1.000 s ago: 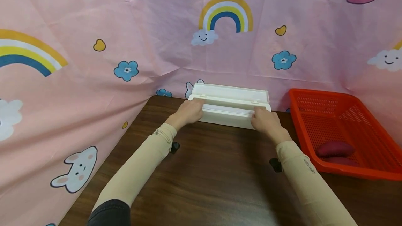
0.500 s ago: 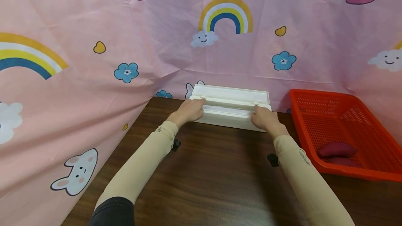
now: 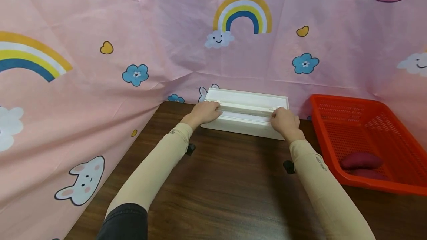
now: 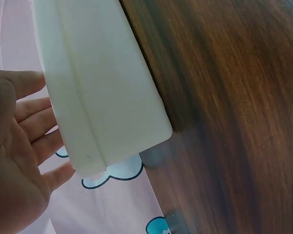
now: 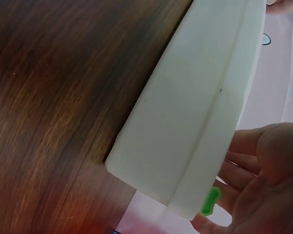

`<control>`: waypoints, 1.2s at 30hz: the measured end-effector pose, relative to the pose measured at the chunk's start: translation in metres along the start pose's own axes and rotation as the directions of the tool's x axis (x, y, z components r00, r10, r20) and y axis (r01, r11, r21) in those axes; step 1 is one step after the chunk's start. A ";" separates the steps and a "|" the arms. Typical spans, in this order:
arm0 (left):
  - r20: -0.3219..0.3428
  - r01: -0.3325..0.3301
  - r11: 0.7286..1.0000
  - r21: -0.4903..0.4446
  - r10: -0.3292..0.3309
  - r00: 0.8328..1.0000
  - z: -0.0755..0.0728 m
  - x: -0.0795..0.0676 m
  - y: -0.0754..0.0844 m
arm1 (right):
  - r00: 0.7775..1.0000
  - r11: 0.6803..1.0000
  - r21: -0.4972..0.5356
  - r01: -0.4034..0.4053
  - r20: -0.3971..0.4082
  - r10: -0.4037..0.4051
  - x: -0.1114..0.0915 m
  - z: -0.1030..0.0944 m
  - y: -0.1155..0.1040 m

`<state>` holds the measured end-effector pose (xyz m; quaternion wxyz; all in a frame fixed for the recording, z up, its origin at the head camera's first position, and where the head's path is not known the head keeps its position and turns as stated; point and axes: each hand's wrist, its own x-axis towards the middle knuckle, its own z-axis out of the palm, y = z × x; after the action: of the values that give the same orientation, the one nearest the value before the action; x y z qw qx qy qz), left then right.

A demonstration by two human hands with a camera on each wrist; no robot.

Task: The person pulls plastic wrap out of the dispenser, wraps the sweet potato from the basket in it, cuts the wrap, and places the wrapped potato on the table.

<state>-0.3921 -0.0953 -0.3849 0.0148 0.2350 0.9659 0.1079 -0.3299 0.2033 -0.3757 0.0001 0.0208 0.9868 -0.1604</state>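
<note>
A long white plastic box (image 3: 245,129) stands at the table's back edge, its lid (image 3: 247,97) tilted back toward the cloth. Something pale and shiny shows inside the opening. My left hand (image 3: 204,113) holds the box's left end; in the left wrist view its thumb and fingertips meet the upper rim and partly disappear behind it. At the other end my right hand (image 3: 285,121) holds the rim the same way. The right wrist view shows a small green plastic piece (image 5: 211,201) at that end, beside the fingers. What the hidden fingertips touch cannot be seen.
A red-orange perforated basket (image 3: 321,147) stands on the right, with reddish-purple, sweet-potato-shaped things (image 3: 361,160) in it. Pink printed cloth (image 3: 160,29) hangs behind and to the left. The dark brown wooden tabletop (image 3: 227,180) stretches in front of the box.
Both hands have stayed at the box's ends and shifted only slightly; the thumbs and curled fingers have changed position a little at the rim. The head view has turned a touch to the left.
</note>
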 end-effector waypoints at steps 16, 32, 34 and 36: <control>-0.077 0.073 0.997 -0.032 -0.075 0.994 0.001 0.010 0.003 | 0.986 1.000 0.023 0.018 -0.169 -0.014 0.001 0.004 0.005; -0.166 0.017 0.995 -0.097 -0.032 0.986 -0.007 0.009 0.000 | 0.987 0.995 0.046 0.087 -0.139 -0.080 -0.005 -0.012 0.008; -0.163 0.024 0.994 -0.111 -0.042 0.986 -0.009 0.008 0.000 | 0.989 0.995 0.051 0.085 -0.129 -0.078 -0.005 -0.014 0.009; -0.162 0.027 0.992 -0.127 -0.048 0.986 -0.010 0.008 0.000 | 0.989 0.995 0.051 0.085 -0.125 -0.078 -0.005 -0.016 0.010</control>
<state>-0.3998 -0.0939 -0.3752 -0.0485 0.2056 0.9595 0.1866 -0.3240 0.2175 -0.3639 -0.0676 -0.0099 0.9801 -0.1862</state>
